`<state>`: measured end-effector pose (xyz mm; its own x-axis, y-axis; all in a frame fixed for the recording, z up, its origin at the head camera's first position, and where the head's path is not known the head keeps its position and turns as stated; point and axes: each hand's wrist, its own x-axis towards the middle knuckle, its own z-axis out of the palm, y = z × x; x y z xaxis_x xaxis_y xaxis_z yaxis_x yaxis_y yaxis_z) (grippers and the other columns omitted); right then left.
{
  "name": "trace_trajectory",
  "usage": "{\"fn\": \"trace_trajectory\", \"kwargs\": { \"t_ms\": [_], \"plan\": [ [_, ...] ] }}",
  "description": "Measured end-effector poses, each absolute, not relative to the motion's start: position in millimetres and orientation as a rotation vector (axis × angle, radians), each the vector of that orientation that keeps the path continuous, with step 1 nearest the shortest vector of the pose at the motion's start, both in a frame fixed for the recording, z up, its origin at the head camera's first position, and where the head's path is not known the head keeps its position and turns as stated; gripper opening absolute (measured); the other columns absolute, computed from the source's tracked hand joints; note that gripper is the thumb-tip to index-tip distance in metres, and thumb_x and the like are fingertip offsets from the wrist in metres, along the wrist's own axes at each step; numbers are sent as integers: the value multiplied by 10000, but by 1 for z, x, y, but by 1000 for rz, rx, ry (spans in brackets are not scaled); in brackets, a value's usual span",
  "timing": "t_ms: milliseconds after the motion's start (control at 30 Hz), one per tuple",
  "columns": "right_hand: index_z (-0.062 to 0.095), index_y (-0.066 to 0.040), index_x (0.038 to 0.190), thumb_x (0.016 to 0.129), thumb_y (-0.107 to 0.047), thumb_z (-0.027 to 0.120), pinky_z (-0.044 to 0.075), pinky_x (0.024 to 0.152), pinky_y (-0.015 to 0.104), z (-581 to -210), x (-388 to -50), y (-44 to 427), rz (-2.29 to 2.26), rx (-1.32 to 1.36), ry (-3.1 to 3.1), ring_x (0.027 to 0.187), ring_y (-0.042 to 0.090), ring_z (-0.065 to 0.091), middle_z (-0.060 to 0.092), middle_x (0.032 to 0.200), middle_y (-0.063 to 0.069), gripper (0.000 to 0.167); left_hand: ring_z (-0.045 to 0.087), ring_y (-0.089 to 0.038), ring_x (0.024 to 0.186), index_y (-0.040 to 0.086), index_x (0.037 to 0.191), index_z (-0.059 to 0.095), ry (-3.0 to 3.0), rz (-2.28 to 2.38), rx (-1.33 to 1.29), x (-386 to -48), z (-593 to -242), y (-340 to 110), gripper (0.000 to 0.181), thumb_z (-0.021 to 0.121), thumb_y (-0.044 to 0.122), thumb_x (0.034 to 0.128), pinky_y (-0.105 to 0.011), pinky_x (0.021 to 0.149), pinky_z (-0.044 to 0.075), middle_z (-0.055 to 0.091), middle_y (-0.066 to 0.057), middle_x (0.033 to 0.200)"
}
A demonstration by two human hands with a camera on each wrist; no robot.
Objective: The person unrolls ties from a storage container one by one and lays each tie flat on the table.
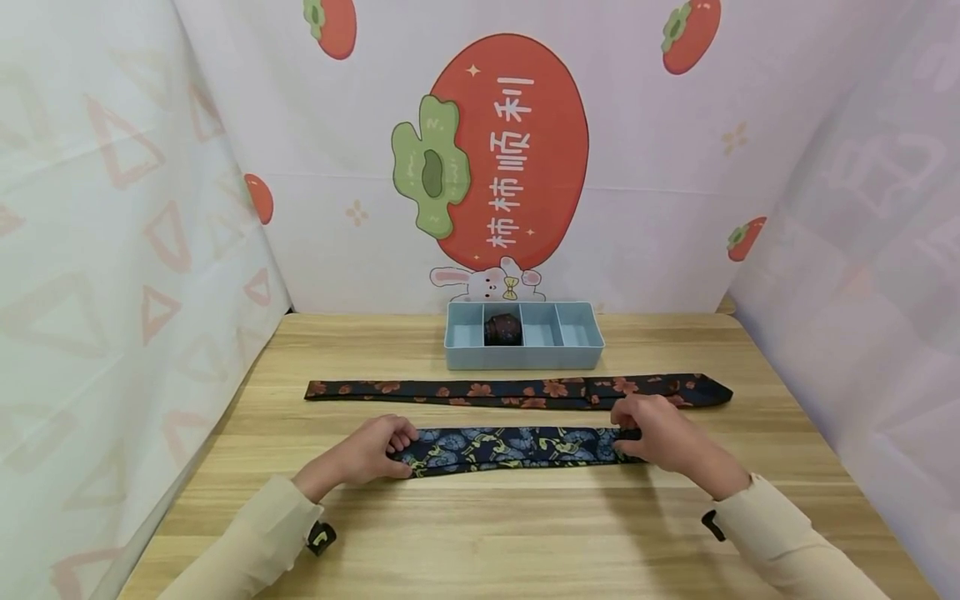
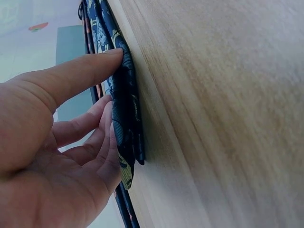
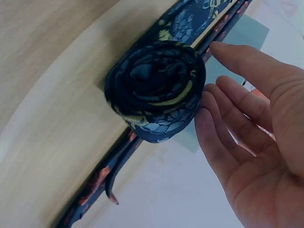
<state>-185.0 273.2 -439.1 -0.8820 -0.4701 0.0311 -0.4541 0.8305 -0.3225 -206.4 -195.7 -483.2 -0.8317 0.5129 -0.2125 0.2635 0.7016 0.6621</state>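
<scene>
Sleeves [image 1: 243, 537]: cream, nearest the camera, reaching in over the tabletop's [image 1: 495, 550] near edge.
Left hand [image 1: 372, 450]: thumb and fingers apart, touching the left end of my blue patterned tie [image 1: 510, 447]; presumably steadying it so the strip lies flat.
Right hand [image 1: 660, 433]: not clamped; fingertips against the rolled end [image 3: 154, 90], thumb tip just beside it, probably so the winding cannot loosen.
Blue patterned tie: mid-tabletop, roughly parallel to the far edge, rolled end toward the right edge.
Floral tie [image 1: 420, 390]: stretched out just beyond, likely set there to leave me working room.
Blue box [image 1: 522, 358]: near the far edge's middle; dark rolled tie [image 1: 502, 329] in its second compartment from left.
Wrist views versus head: right wrist shows the spiral my hand mostly hides; left wrist shows doubled layers; only head shows inside the box.
</scene>
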Motion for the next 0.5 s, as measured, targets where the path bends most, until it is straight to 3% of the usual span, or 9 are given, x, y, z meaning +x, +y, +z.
{"fn": "trace_trajectory", "kwargs": {
  "t_ms": [500],
  "plan": [
    [742, -87, 978, 744, -65, 943, 559, 664, 315, -437, -174, 306, -440, -741, 3102, 783, 136, 631, 688, 897, -22, 309, 610, -136, 977, 10, 1220, 670, 2551, 877, 606, -203, -481, -213, 451, 893, 104, 839, -309, 858, 567, 668, -53, 1119]
  ]
}}
